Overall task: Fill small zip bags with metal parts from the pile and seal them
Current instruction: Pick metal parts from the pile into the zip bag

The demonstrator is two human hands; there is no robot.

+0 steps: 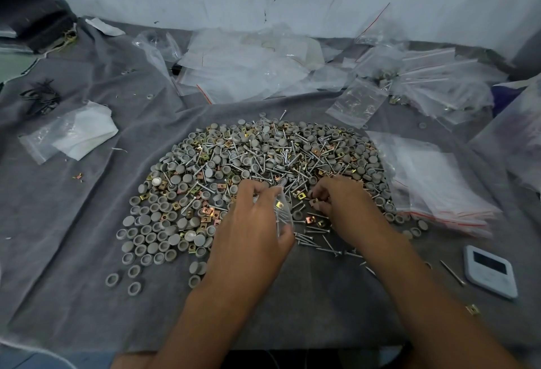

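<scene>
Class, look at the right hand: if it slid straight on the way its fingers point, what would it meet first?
Probably the brass square clip at the tips of the right hand, then the pile; depth is unclear.

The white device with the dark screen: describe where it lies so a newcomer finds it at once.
Start at the pile of metal parts on the grey cloth, then go to the near right, past the right hand. The white device lies flat there, below the stack of red-striped zip bags. It is the only solid, rounded slab with a dark screen.
</scene>
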